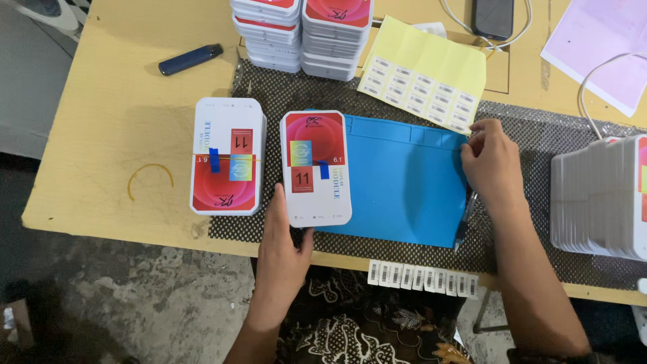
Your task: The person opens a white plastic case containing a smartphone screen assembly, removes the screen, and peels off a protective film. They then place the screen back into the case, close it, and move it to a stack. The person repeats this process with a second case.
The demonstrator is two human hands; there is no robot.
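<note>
Rough grey concrete floor showed below the near edge of a pale wooden bench (114, 135), and a patterned dark cloth lay over the person's lap. Along that near edge a strip of small barcode labels (421, 276) lay flat. A black mesh mat (539, 256) covered much of the bench, and on it rested a blue silicone work mat (404, 182).

The left hand (283, 249) held the near end of a white-edged, red-faced flat box (316, 168), thumb on its left side and fingers cupped beneath. The box lay face up at the blue mat's left edge, its long axis running away from the person, nearly upright in the view, the far end tipped slightly left. Just beside it to the left lay a second matching box stack (227, 156), long axis the same way but its print turned upside down, with a rubber band around it. A loose rubber band (149, 178) lay further left on bare wood.

The right hand (490, 162) sat at the blue mat's far right corner, fingertips pinched on the lower edge of a yellow sheet of barcode labels (424, 74). To the right stood a row of white boxes (600, 199) on edge.

Farther off were two stacks of the same boxes (300, 34), a dark blue pen-shaped device (191, 59), a phone (493, 17) with a white cable, and pink paper (593, 40).
</note>
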